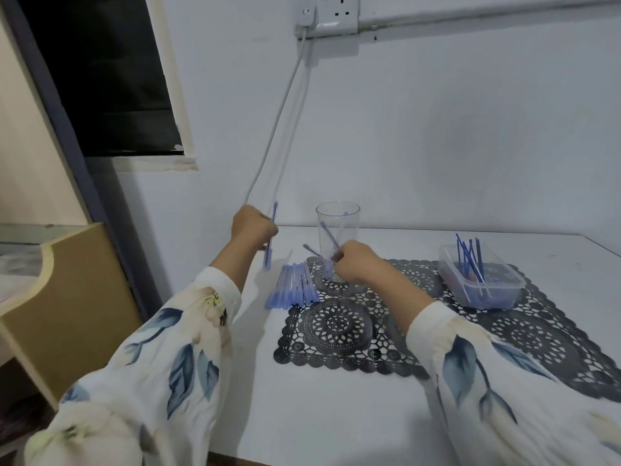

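At centre frame, the left hand is gripping one blue pen upright while the right hand is pinching more pens before the clear cup, which could topple if knocked.

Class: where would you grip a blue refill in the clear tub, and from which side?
Pinch a blue refill near its top, from above: the tops lean free above the rim of the clear tub, the lower ends crowd together inside.
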`<state>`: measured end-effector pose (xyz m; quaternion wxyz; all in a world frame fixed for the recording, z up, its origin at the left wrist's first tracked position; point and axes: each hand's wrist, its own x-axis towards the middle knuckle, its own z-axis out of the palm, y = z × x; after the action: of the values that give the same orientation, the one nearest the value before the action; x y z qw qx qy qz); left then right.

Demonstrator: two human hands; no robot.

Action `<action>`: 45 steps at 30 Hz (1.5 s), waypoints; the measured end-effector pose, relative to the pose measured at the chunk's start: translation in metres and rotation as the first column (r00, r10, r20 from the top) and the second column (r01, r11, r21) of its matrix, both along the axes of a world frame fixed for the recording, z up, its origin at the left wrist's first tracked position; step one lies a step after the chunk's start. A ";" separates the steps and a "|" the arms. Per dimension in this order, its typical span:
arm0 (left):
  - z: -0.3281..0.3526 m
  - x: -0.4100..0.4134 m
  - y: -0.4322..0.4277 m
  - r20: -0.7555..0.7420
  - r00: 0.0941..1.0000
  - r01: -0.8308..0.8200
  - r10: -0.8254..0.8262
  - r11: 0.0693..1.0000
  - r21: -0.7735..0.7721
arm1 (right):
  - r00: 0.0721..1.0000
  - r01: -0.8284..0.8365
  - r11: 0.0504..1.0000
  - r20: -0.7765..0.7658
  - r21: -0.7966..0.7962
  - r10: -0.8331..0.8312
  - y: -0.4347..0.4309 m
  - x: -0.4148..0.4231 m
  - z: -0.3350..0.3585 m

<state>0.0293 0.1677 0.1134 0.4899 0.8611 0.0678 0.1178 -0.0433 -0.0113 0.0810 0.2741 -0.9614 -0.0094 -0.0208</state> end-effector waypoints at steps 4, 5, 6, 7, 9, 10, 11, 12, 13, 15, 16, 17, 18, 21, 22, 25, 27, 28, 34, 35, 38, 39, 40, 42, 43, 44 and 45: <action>0.036 -0.007 -0.025 0.190 0.980 0.105 -0.060 0.965 -0.239 | 0.992 -0.017 0.975 0.122 0.222 -0.011 -0.011 0.004 0.032; 0.043 -0.009 -0.032 0.235 0.969 0.139 -0.074 0.951 -0.275 | 0.985 -0.013 0.954 0.166 0.301 -0.039 -0.013 0.007 0.040; 0.049 -0.010 -0.038 0.276 0.957 0.174 -0.088 0.937 -0.304 | 0.975 -0.016 0.920 0.208 0.391 -0.071 -0.015 0.010 0.046; 0.054 -0.011 -0.045 0.312 0.945 0.202 -0.098 0.925 -0.321 | 0.963 -0.025 0.879 0.247 0.477 -0.106 -0.017 0.013 0.052; 0.060 -0.010 -0.057 0.369 0.923 0.233 -0.105 0.918 -0.322 | 0.932 -0.052 0.807 0.319 0.588 -0.172 -0.019 0.021 0.062; 0.061 -0.008 -0.063 0.392 0.915 0.235 -0.098 0.918 -0.321 | 0.914 -0.068 0.786 0.355 0.614 -0.198 -0.020 0.026 0.065; 0.062 -0.006 -0.068 0.412 0.907 0.236 -0.088 0.916 -0.323 | 0.897 -0.085 0.772 0.385 0.630 -0.216 -0.021 0.031 0.069; 0.062 -0.004 -0.073 0.427 0.900 0.237 -0.080 0.915 -0.327 | 0.885 -0.097 0.760 0.404 0.643 -0.229 -0.021 0.036 0.070; 0.063 -0.001 -0.076 0.439 0.895 0.238 -0.078 0.916 -0.322 | 0.877 -0.106 0.750 0.417 0.652 -0.238 -0.021 0.040 0.071; 0.062 0.004 -0.082 0.435 0.895 0.229 -0.096 0.937 -0.264 | 0.866 -0.113 0.757 0.437 0.644 -0.243 -0.023 0.049 0.072; 0.060 0.008 -0.084 0.415 0.903 0.215 -0.111 0.953 -0.212 | 0.866 -0.109 0.769 0.441 0.630 -0.238 -0.023 0.054 0.071; 0.058 0.012 -0.086 0.387 0.913 0.200 -0.126 0.968 -0.155 | 0.869 -0.103 0.783 0.439 0.613 -0.229 -0.025 0.058 0.070; 0.054 0.014 -0.087 0.353 0.925 0.186 -0.142 0.978 -0.094 | 0.874 -0.098 0.797 0.435 0.596 -0.218 -0.026 0.061 0.067; 0.044 0.017 -0.086 0.259 0.947 0.174 -0.189 0.982 0.079 | 0.895 -0.092 0.826 0.409 0.557 -0.177 -0.027 0.066 0.058; 0.041 0.018 -0.085 0.235 0.951 0.180 -0.202 0.977 0.110 | 0.904 -0.093 0.828 0.396 0.554 -0.163 -0.028 0.067 0.055; 0.034 0.019 -0.082 0.182 0.956 0.204 -0.229 0.968 0.147 | 0.915 -0.115 0.828 0.384 0.549 -0.128 -0.029 0.067 0.051; 0.031 0.020 -0.080 0.165 0.958 0.210 -0.234 0.967 0.146 | 0.912 -0.143 0.826 0.396 0.545 -0.104 -0.030 0.068 0.050; 0.030 0.021 -0.079 0.163 0.957 0.217 -0.238 0.966 0.139 | 0.909 -0.152 0.829 0.405 0.539 -0.097 -0.030 0.069 0.050; 0.029 0.019 -0.076 0.222 0.940 0.248 -0.258 0.966 0.072 | 0.897 -0.157 0.855 0.434 0.494 -0.086 -0.031 0.075 0.045; 0.029 0.018 -0.074 0.239 0.939 0.240 -0.247 0.969 0.058 | 0.892 -0.152 0.857 0.441 0.493 -0.096 -0.031 0.075 0.045; 0.028 0.016 -0.064 0.272 0.942 0.202 -0.196 0.979 0.006 | 0.793 -0.169 0.845 0.579 0.507 -0.189 -0.025 0.066 0.040; 0.026 0.015 -0.060 0.264 0.947 0.192 -0.183 0.981 -0.008 | 0.725 -0.179 0.848 0.650 0.498 -0.228 -0.022 0.061 0.037; 0.023 0.015 -0.055 0.243 0.955 0.181 -0.173 0.983 -0.013 | 0.648 -0.179 0.861 0.716 0.476 -0.261 -0.018 0.055 0.033; 0.012 0.017 -0.043 0.169 0.974 0.150 -0.150 0.989 0.011 | 0.509 -0.157 0.890 0.808 0.427 -0.297 -0.011 0.044 0.022; 0.006 0.019 -0.037 0.118 0.984 0.131 -0.134 0.991 0.032 | 0.464 -0.148 0.900 0.832 0.411 -0.304 -0.008 0.038 0.016; -0.001 0.020 -0.030 0.063 0.992 0.109 -0.112 0.993 0.052 | 0.439 -0.144 0.905 0.846 0.400 -0.304 -0.005 0.035 0.010; -0.009 0.021 -0.024 0.006 0.996 0.085 -0.086 0.994 0.073 | 0.436 -0.148 0.910 0.851 0.388 -0.292 -0.002 0.031 0.003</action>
<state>0.0502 0.1440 0.1048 0.4630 0.8800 0.0243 0.1032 -0.0122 -0.0132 0.0840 0.4190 -0.7222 -0.1063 -0.5399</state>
